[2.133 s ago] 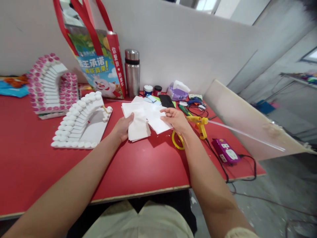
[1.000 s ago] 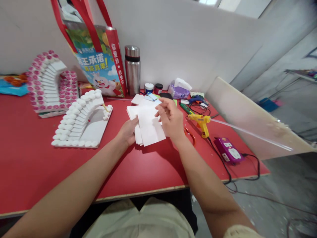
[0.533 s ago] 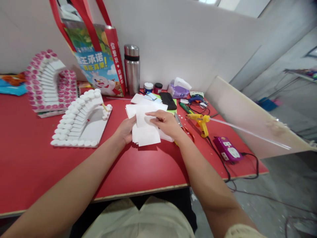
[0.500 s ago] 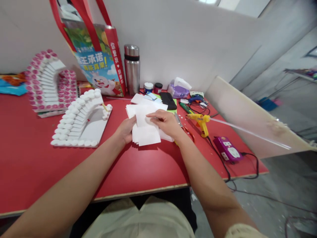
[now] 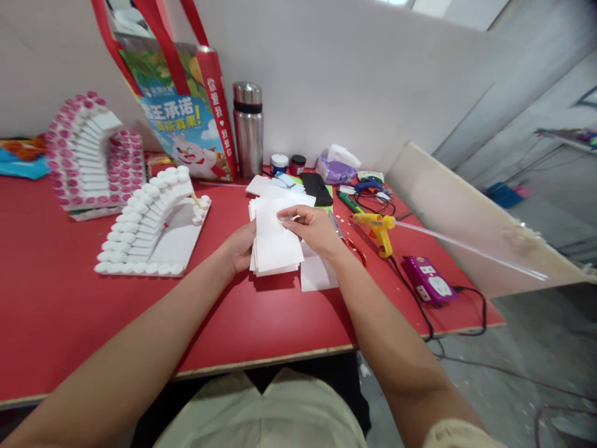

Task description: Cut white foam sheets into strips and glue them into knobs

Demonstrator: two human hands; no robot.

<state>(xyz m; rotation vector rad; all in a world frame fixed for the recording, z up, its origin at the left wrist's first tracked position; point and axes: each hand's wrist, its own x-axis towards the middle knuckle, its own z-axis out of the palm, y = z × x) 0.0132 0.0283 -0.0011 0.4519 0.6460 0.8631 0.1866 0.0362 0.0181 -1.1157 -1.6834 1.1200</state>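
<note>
A stack of small white paper sheets (image 5: 275, 246) sits above the red table, its edges slightly fanned. My left hand (image 5: 242, 246) grips the stack along its left side, with the fingers hidden beneath. Over the top sheet, my right hand (image 5: 313, 227) has its thumb and bent fingers pinched together at the paper's right side. One loose white sheet (image 5: 318, 274) lies just below my right wrist. To the left stands a white model staircase (image 5: 144, 227) edged with round white pieces.
A pink-and-white staircase model (image 5: 96, 152), a printed bag (image 5: 186, 118) and a steel flask (image 5: 249, 130) stand at the back. On the right are a yellow glue gun (image 5: 380, 230), orange-handled scissors (image 5: 357, 252) and a purple power strip (image 5: 429, 281) with cables.
The top sheet has come into line with the stack, and the stack looks neater. A loose sheet now lies lower on the right, under my right wrist.
</note>
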